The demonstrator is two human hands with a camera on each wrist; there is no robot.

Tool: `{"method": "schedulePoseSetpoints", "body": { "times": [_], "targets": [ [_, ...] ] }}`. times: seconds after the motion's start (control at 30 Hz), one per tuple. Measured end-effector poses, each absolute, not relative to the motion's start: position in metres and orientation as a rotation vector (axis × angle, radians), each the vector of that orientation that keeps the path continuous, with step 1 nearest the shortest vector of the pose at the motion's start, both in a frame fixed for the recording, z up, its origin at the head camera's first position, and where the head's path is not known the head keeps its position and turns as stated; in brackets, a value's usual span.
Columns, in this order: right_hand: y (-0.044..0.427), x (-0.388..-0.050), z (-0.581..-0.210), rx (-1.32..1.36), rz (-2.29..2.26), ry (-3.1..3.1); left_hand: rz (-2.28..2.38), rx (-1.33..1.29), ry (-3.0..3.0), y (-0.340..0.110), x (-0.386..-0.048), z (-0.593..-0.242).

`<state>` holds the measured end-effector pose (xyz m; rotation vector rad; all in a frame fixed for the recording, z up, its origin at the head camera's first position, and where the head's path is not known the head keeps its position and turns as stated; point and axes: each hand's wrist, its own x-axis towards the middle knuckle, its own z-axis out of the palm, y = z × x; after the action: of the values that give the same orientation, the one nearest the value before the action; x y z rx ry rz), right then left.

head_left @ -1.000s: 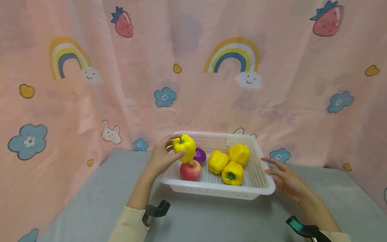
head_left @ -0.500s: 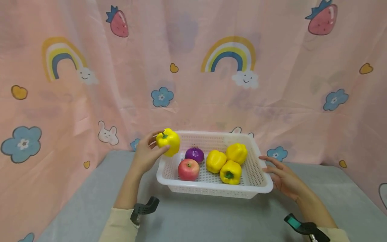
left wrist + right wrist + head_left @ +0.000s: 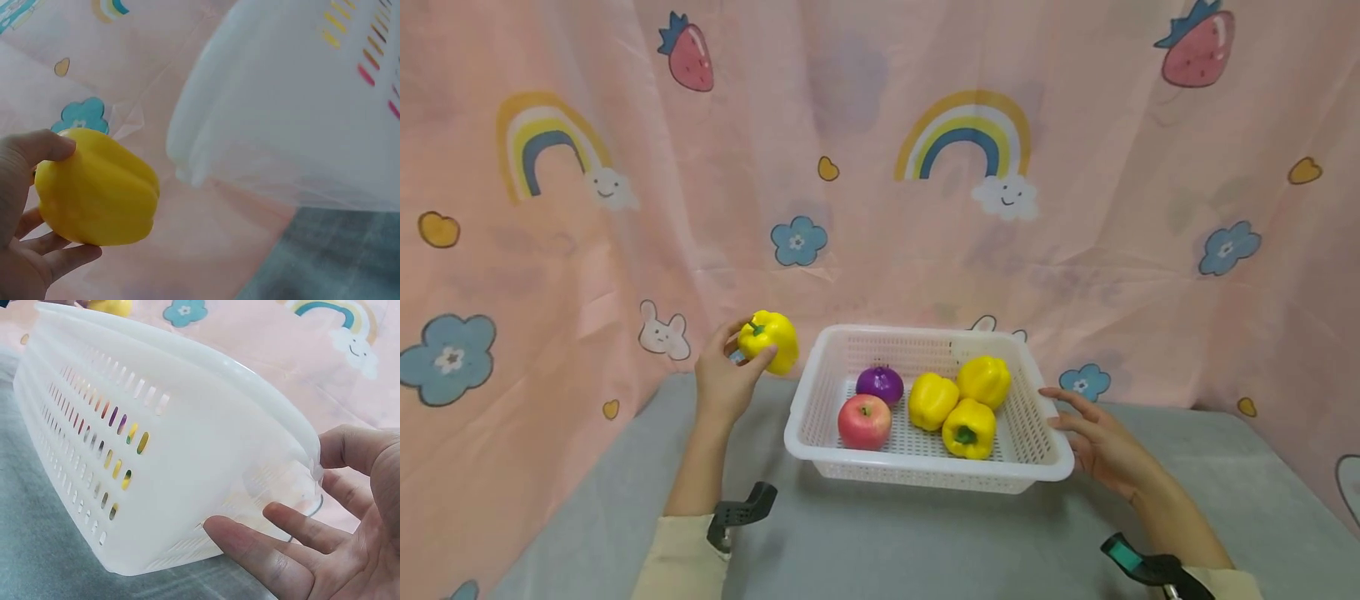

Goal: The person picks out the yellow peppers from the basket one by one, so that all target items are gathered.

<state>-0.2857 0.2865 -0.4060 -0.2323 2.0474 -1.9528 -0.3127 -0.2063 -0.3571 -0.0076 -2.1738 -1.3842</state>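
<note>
Yellow bell pepper (image 3: 777, 336), head view: at ten o'clock from the white basket (image 3: 925, 464), now clear of its rim, clamped in the left hand (image 3: 724, 382); seemingly taken out, not yet set down.
Basket contents, head view: red apple (image 3: 864, 423), eight o'clock; purple onion (image 3: 880, 385), ten; three more yellow bell peppers (image 3: 933, 401), three. A second ago the held pepper covered part of the onion.
Pepper grip, left wrist view: thumb above, fingers beneath; basket apart, toward two o'clock.
Basket rim, right wrist view: right hand (image 3: 365, 540) at four o'clock, fingers apart, touching.
</note>
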Motion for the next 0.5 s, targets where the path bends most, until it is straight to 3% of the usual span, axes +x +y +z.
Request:
{"method": "schedulePoseSetpoints", "body": {
  "times": [0.5],
  "targets": [
    [0.290,-0.286,-0.405,-0.272,-1.926,2.025,-1.395,0.028,-2.198,-0.223,-0.324,-0.379]
  ]
}}
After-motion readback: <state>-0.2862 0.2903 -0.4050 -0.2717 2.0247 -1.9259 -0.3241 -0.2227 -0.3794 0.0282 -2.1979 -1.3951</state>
